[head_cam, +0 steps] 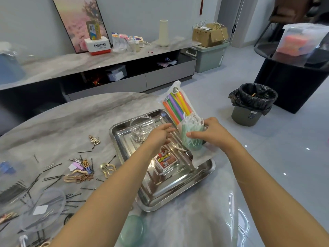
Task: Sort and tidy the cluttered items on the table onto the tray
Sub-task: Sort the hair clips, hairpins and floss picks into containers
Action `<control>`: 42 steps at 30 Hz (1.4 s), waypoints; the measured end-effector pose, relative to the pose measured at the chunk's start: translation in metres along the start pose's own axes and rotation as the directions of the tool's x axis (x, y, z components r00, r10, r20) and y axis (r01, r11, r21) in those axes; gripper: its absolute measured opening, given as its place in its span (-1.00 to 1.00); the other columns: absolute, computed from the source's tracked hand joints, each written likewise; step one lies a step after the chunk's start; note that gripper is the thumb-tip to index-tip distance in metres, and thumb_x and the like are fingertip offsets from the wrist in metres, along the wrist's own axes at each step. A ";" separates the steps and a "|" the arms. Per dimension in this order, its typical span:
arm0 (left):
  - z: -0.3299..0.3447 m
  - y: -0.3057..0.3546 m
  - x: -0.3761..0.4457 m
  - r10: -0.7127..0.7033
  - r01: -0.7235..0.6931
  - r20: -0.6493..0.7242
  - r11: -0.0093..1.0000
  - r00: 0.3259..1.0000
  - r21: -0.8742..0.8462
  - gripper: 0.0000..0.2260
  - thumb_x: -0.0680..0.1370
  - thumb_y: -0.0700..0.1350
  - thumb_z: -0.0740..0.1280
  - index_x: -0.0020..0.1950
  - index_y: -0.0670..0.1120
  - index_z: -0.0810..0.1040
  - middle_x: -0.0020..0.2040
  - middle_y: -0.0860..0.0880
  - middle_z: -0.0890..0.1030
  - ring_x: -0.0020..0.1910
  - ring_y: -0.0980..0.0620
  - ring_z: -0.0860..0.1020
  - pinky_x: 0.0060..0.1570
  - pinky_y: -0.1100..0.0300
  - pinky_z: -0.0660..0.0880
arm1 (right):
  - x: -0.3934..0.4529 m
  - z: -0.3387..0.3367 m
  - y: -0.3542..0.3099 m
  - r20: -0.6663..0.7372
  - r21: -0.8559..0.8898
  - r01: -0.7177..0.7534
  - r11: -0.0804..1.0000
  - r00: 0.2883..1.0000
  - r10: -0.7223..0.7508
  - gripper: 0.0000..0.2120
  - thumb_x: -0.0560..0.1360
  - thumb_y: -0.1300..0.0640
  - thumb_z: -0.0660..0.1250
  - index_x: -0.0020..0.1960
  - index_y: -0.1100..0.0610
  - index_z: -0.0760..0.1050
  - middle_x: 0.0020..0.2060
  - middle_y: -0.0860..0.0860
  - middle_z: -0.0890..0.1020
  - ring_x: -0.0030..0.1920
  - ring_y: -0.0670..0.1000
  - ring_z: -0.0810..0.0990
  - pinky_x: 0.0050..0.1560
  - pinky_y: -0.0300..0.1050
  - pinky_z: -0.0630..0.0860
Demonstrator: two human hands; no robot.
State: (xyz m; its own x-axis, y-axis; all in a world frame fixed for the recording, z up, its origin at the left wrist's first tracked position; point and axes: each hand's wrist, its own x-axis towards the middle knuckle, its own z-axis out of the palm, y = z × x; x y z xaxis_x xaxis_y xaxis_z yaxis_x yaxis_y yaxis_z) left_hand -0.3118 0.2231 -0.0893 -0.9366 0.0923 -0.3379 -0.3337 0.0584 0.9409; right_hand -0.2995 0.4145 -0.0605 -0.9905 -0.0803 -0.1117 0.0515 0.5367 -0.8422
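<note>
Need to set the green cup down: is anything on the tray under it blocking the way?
The right hand holds the green cup over the tray edge. The straw pack lies beneath; the glass bowl and card box sit alongside.

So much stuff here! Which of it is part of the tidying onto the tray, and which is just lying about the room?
Part of the job:
- steel tray
- green cup, held by the right hand
- pack of coloured sticks
- glass bowl near the left hand
- small card box
- hairpins and gold clips on the table

Just lying about:
- bin
- cardboard box
- white vase
</note>
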 end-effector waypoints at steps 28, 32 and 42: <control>0.005 -0.010 -0.001 0.206 -0.170 0.117 0.265 0.972 0.949 -0.85 0.54 -0.17 0.30 -0.20 -0.20 0.50 -0.19 -0.12 0.54 -0.23 -0.08 0.54 -0.24 0.10 0.49 | -0.004 0.008 0.013 0.013 0.014 -0.006 1.000 1.000 0.006 -0.52 0.27 -0.06 0.54 0.07 -0.01 0.40 0.01 -0.10 0.29 -0.09 -0.13 0.46 -0.39 -0.40 0.52; -0.016 -0.005 -0.011 0.247 -0.168 0.077 0.372 0.966 0.913 -0.95 0.51 -0.26 0.29 -0.14 -0.17 0.52 -0.15 -0.09 0.60 -0.21 -0.02 0.55 -0.23 0.16 0.49 | -0.007 0.017 0.011 0.040 0.071 -0.017 0.997 0.999 0.014 -0.63 0.26 -0.06 0.54 -0.02 -0.05 0.48 0.03 -0.11 0.41 -0.07 -0.10 0.54 -0.28 -0.31 0.56; -0.060 -0.007 -0.064 0.387 -0.174 -0.219 0.758 0.896 0.628 -0.85 0.47 -0.24 0.42 -0.23 -0.02 0.54 -0.32 0.08 0.58 -0.28 0.11 0.56 -0.29 0.36 0.40 | -0.032 0.051 -0.004 0.201 0.139 0.007 0.990 0.979 -0.035 -0.46 0.25 0.00 0.57 0.18 0.08 0.52 0.12 0.02 0.59 0.03 -0.04 0.62 -0.06 -0.13 0.62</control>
State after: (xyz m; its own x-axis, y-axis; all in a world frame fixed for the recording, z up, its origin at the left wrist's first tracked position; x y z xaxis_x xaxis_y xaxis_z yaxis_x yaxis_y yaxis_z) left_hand -0.2559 0.1576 -0.0732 -0.9914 -0.1124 0.0664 -0.0233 0.6529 0.7571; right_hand -0.2611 0.3723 -0.0801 -0.9458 -0.2665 -0.1858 0.0615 0.4144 -0.9080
